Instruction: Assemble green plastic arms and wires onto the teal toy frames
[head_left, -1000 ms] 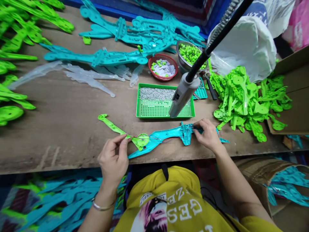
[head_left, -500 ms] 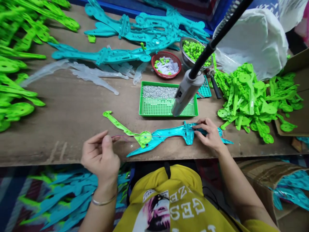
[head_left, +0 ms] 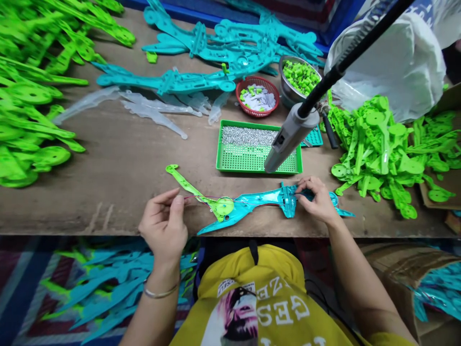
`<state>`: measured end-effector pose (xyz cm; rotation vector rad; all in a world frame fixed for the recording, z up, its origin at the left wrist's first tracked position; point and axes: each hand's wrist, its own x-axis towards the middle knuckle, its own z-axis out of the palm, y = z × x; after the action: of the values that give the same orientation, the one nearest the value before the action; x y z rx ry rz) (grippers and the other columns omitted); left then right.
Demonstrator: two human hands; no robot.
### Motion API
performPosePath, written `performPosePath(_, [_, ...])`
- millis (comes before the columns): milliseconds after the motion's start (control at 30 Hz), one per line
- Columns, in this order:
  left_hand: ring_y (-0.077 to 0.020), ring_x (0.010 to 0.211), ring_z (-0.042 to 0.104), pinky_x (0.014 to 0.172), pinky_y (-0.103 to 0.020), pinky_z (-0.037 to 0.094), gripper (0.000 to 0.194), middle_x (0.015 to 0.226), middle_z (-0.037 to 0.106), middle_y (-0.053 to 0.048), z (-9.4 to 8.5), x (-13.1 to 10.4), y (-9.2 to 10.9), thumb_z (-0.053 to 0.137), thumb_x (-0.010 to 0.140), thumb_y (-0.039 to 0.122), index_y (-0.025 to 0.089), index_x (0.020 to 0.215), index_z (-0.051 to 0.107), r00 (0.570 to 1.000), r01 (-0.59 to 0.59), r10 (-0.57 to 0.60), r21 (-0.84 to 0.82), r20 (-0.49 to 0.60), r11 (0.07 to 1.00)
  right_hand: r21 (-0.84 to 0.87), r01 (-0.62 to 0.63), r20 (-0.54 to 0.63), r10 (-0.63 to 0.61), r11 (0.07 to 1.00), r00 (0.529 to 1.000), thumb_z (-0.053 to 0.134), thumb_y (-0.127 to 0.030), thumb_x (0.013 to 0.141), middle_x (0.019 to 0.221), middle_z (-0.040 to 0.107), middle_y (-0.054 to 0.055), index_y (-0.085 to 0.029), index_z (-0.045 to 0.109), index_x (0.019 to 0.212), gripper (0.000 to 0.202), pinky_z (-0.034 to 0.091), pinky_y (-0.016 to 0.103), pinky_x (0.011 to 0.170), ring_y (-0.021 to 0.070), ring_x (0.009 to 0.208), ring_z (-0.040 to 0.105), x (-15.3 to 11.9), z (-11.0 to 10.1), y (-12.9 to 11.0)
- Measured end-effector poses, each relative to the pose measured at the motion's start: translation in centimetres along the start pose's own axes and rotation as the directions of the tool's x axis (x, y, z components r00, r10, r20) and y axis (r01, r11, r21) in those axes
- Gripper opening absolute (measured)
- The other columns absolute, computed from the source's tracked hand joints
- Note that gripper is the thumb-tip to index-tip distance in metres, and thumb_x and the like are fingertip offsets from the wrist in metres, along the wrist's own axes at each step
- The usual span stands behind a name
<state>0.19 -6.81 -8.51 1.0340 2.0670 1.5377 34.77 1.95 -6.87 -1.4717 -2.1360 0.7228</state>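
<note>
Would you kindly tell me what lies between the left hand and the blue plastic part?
In the head view, a green plastic arm lies there, with a thin wire running across it.

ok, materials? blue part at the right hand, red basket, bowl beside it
Blue part: probably moulded plastic, semi-gloss; soft highlights, uniform colour. Red basket: likely plastic too; openwork wall. Bowl: looks metal, maybe stainless; grey, reflective side.

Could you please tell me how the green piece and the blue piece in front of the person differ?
The green piece is shorter, while the blue piece is clearly longer. The green piece's thin arm slants away from the person; the blue piece lies roughly along the near edge of the table. The right hand is at the blue piece, not the green piece. Both lie on the table, overlapping at the green piece's round end.
</note>
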Motion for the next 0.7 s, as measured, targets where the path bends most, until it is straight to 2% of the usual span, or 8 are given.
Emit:
performPosePath(133, [-0.0150,0.074,0.071,0.072,-0.030,0.059,0.029,0.083,0.069,-0.001,-0.1,0.2,-0.3,0.068,0.087,0.041,0.019,0.106,0.067,1.000,0.011,-0.011,-0.002,-0.025,1.000,-0.018,-0.009,-0.015,0.009,1.000,1.000,0.067,-0.029,0.083,0.096,0.064,0.006,-0.022,0.066,0.084,0.007,0.045,0.046,0.090,0.0261,0.096,0.060,-0.1,0.2,0.1])
performPosePath(433, [-0.0150,0.072,0.071,0.070,-0.030,0.060,0.025,0.081,0.071,-0.001,0.5,0.0,0.6,0.070,0.086,0.038,0.018,0.102,0.068,1.000,-0.004,0.003,-0.053,-0.019,0.999,-0.051,0.062,0.062,-0.059,0.997,0.996,0.060,-0.020,0.079,0.112,0.064,0.007,-0.023,0.065,0.080,0.006,0.040,0.050,0.094,0.0286,0.107,0.057,-0.6,-0.2,0.1])
performPosePath(600, [-0.0131,0.071,0.071,0.072,-0.030,0.061,0.020,0.083,0.070,0.002,0.7,0.3,2.7,0.074,0.086,0.033,0.020,0.100,0.069,0.993,-0.081,0.060,-0.205,-0.106,0.975,-0.126,0.047,0.103,-0.034,0.991,0.994,0.059,-0.020,0.079,0.111,0.067,0.006,-0.023,0.067,0.081,0.009,0.038,0.050,0.093,0.0286,0.103,0.056,-0.5,-0.1,-0.2])
performPosePath(700, [-0.0109,0.070,0.071,0.069,-0.026,0.061,0.016,0.084,0.070,0.003,1.3,0.3,4.9,0.075,0.086,0.029,0.021,0.099,0.070,0.989,-0.137,0.115,-0.267,-0.094,0.954,-0.157,0.046,0.109,-0.029,0.987,0.994,0.059,-0.019,0.076,0.109,0.067,0.005,-0.023,0.065,0.079,0.008,0.038,0.049,0.091,0.0285,0.100,0.055,-0.4,0.0,-0.2])
